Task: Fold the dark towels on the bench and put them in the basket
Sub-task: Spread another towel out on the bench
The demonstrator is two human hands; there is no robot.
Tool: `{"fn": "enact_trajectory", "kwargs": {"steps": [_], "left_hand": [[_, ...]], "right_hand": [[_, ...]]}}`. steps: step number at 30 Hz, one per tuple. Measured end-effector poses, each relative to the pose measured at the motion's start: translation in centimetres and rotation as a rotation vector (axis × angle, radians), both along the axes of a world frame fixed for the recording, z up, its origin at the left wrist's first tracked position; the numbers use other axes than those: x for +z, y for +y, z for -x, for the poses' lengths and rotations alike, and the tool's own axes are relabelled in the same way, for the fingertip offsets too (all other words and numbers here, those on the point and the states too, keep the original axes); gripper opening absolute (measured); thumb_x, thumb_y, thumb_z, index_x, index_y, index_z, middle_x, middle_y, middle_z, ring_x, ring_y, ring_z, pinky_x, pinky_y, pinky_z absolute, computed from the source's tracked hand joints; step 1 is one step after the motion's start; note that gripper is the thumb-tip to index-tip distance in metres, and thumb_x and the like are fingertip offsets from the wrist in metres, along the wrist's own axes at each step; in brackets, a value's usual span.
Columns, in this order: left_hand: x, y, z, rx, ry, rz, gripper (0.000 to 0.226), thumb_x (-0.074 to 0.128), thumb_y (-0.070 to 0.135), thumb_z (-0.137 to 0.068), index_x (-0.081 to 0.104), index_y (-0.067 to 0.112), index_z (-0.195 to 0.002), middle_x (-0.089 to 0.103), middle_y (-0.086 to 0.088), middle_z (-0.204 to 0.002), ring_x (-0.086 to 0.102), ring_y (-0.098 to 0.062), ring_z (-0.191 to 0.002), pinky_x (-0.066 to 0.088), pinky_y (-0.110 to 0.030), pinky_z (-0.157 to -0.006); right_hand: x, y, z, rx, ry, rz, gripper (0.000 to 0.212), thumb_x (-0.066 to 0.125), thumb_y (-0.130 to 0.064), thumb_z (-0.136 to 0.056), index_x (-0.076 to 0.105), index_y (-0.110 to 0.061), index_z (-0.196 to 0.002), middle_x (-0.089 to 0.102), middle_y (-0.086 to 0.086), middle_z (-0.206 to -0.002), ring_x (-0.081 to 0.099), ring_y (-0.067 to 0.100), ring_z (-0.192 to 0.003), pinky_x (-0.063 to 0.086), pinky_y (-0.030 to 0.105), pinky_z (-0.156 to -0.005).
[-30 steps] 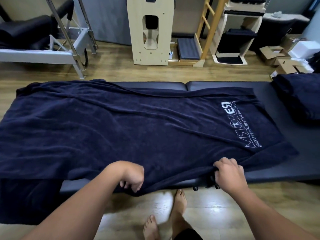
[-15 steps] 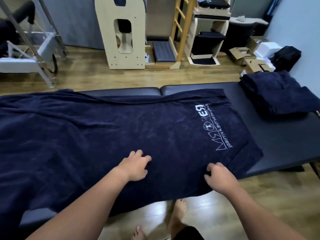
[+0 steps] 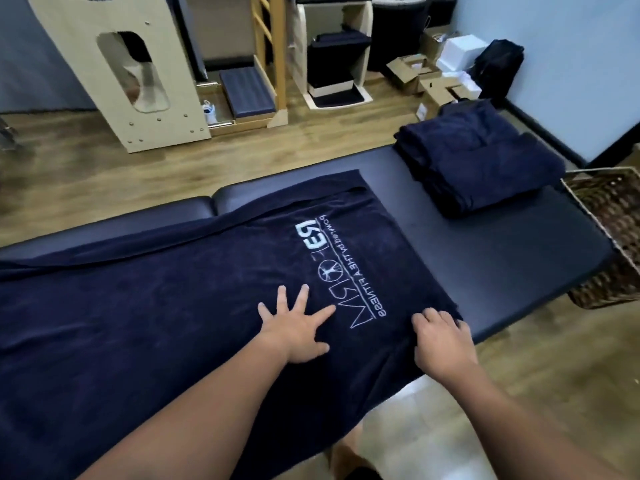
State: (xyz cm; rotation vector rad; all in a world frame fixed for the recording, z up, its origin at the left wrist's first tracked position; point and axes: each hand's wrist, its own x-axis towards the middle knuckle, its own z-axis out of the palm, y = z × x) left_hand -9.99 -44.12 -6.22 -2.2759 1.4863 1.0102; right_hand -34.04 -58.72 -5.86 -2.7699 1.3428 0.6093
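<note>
On the bench's near edge, head view: towel lies spread flat, logo up, its near side hanging over the edge. Left hand now rests flat on it with fingers splayed, where a second ago it was bunched at the hem; right hand sits at the towel's near right corner, fingers curled over the hem, grip likely but can't confirm. Reads as smoothing done, first fold about to start. Towel is thick dark terry with white print; bench is smooth dark vinyl. Folded stack sits at the far right corner. Woven wicker basket stands just off the right end.
</note>
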Motion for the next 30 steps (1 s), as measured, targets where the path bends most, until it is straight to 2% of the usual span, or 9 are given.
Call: {"fn": "enact_trajectory", "kwargs": {"steps": [3, 7, 10, 13, 16, 19, 25, 27, 30], "left_hand": [[-0.1, -4.1, 0.5, 0.017, -0.040, -0.031, 0.083, 0.050, 0.071, -0.090, -0.009, 0.066, -0.148, -0.036, -0.002, -0.162, -0.031, -0.050, -0.144, 0.002, -0.081, -0.109], [-0.5, -6.6, 0.8, 0.027, -0.068, -0.082, 0.093, 0.055, 0.074, -0.084, -0.018, 0.071, -0.141, -0.044, -0.004, -0.157, -0.034, -0.056, -0.140, 0.004, -0.086, -0.104], [-0.5, -7.6, 1.2, 0.027, -0.083, -0.099, 0.099, 0.057, 0.071, -0.081, -0.023, 0.070, -0.139, -0.046, -0.008, -0.155, -0.031, -0.061, -0.138, 0.004, -0.084, -0.105], [-0.2, -8.0, 1.2, 0.015, -0.136, -0.042, 0.093, 0.052, 0.073, -0.083, -0.014, 0.064, -0.147, -0.029, -0.012, -0.164, -0.015, -0.064, -0.142, 0.012, -0.077, -0.110], [0.4, -8.2, 0.3, 0.072, -0.206, 0.104, 0.074, 0.048, 0.060, -0.092, 0.013, 0.044, -0.155, 0.009, -0.010, -0.164, 0.021, -0.045, -0.141, 0.035, -0.059, -0.107], [0.6, -7.9, -2.1, 0.242, -0.212, 0.207, 0.057, 0.052, 0.043, -0.095, 0.033, 0.028, -0.146, 0.034, -0.002, -0.142, 0.037, -0.026, -0.128, 0.044, -0.047, -0.097], [0.4, -6.0, -8.3, 0.591, -0.221, 0.195, 0.033, 0.047, 0.033, -0.097, 0.036, 0.022, -0.127, 0.052, -0.003, -0.120, 0.051, -0.025, -0.103, 0.047, -0.048, -0.088], [0.4, -6.0, -10.4, 0.727, -0.211, 0.282, 0.043, 0.042, 0.030, -0.101, 0.030, 0.019, -0.140, 0.059, -0.005, -0.103, 0.055, -0.027, -0.086, 0.050, -0.046, -0.079], [0.5, -6.0, -14.2, 0.840, -0.266, 0.298, 0.071, 0.039, 0.024, -0.102, -0.001, 0.026, -0.160, 0.053, -0.001, -0.079, 0.054, -0.029, -0.078, 0.043, -0.040, -0.069]], "right_hand": [[0.9, -2.7, 1.5, -0.080, 0.074, -0.104, 0.013, 0.047, -0.022, -0.075, 0.048, -0.026, -0.087, 0.063, -0.005, -0.100, 0.062, 0.023, -0.099, 0.042, 0.036, -0.079], [2.5, -5.1, 3.2, -0.245, 0.272, -0.417, 0.016, 0.044, -0.027, -0.076, 0.054, -0.022, -0.088, 0.061, -0.001, -0.088, 0.060, 0.024, -0.078, 0.052, 0.034, -0.076], [3.1, -7.1, 3.0, -0.221, 0.232, -0.327, 0.014, 0.046, -0.024, -0.078, 0.053, -0.022, -0.090, 0.056, -0.002, -0.086, 0.058, 0.024, -0.079, 0.050, 0.033, -0.075], [2.3, -8.1, 0.8, -0.124, 0.008, -0.276, 0.008, 0.046, -0.024, -0.086, 0.049, -0.019, -0.093, 0.058, 0.005, -0.100, 0.059, 0.031, -0.091, 0.045, 0.036, -0.072], [0.9, -8.3, -2.8, 0.076, -0.128, -0.267, 0.021, 0.049, -0.024, -0.090, 0.053, -0.017, -0.109, 0.053, 0.006, -0.114, 0.054, 0.031, -0.111, 0.048, 0.039, -0.084], [-0.1, -8.7, -6.9, 0.195, -0.191, -0.260, 0.032, 0.051, -0.023, -0.089, 0.056, -0.017, -0.121, 0.048, 0.004, -0.125, 0.046, 0.029, -0.115, 0.048, 0.041, -0.091], [-1.2, -10.5, -14.9, 0.249, -0.268, -0.221, 0.034, 0.053, -0.025, -0.092, 0.060, -0.017, -0.124, 0.045, 0.003, -0.141, 0.041, 0.030, -0.125, 0.045, 0.042, -0.098], [-1.3, -11.4, -17.4, 0.249, -0.314, -0.198, 0.028, 0.052, -0.026, -0.094, 0.060, -0.016, -0.119, 0.049, 0.003, -0.131, 0.045, 0.029, -0.118, 0.048, 0.041, -0.092], [-1.4, -13.3, -21.6, 0.248, -0.391, -0.175, 0.027, 0.051, -0.027, -0.097, 0.056, -0.014, -0.121, 0.054, 0.007, -0.121, 0.051, 0.030, -0.110, 0.052, 0.042, -0.082]]}}
